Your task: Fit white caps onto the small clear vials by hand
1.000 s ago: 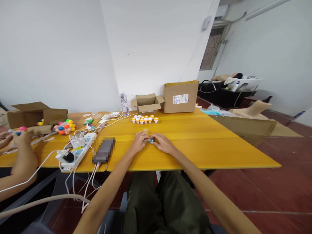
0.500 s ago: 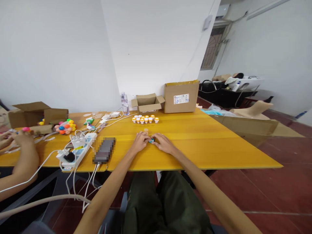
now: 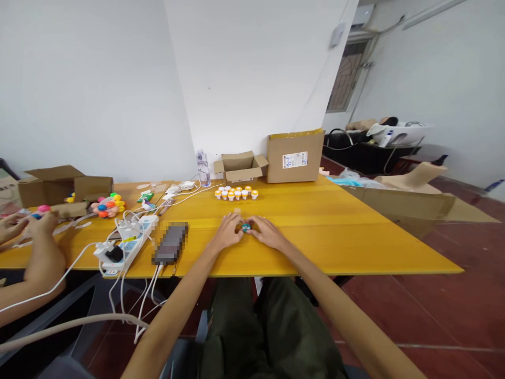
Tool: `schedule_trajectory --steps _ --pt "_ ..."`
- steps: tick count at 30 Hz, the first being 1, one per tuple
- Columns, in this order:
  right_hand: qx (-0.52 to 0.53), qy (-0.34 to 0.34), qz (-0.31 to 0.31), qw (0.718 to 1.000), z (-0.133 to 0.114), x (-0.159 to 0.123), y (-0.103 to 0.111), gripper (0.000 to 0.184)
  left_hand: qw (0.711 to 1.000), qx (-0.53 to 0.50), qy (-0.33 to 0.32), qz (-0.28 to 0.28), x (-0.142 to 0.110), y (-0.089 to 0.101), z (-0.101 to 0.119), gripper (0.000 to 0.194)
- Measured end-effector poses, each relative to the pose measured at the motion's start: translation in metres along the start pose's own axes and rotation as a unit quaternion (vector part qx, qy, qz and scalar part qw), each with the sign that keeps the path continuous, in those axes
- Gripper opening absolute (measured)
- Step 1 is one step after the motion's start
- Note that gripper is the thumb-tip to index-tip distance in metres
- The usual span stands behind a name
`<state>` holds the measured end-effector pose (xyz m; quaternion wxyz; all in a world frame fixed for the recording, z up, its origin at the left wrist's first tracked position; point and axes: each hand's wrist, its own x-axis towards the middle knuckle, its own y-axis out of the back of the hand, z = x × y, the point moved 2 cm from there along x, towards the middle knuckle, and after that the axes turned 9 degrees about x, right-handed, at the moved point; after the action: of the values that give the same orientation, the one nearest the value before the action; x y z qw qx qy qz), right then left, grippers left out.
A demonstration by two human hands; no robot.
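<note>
A small round teal piece (image 3: 246, 228) with pale marks on its face sits low over the yellow table, between my two hands. My left hand (image 3: 229, 230) pinches it from the left with thumb and fingertips. From the right, my right hand (image 3: 265, 231) grips it the same way, fingers bent. Its exact kind is too small to make out. Beyond the hands, several small white tubs with orange and white tops (image 3: 236, 193) stand grouped together.
An open carton (image 3: 241, 173), a larger cardboard box (image 3: 295, 160) and a water bottle (image 3: 203, 171) stand along the wall. To the left lie a blurred phone (image 3: 170, 243) and a power strip (image 3: 132, 245) with cables. Further left, another person's hands (image 3: 39, 223) work near colourful toys (image 3: 107, 205).
The teal piece now shows more of its round face between my fingertips. My hands have barely shifted. At the far left, the other person's hands have moved slightly.
</note>
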<state>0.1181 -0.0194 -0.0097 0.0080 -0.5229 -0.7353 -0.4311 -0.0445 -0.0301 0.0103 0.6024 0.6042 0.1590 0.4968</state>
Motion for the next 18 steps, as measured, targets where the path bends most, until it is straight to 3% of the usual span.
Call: schedule_trajectory --steps 7,18 --pt "0.036 0.001 0.000 0.999 0.0033 -0.0011 0.0006 0.017 0.999 -0.004 -0.026 -0.030 -0.0020 0.0007 0.0037 0.016" --pt "0.082 -0.015 0.026 0.996 0.0074 -0.0002 0.0010 0.008 0.999 -0.021 -0.016 -0.034 -0.0003 -0.0015 0.0008 0.010"
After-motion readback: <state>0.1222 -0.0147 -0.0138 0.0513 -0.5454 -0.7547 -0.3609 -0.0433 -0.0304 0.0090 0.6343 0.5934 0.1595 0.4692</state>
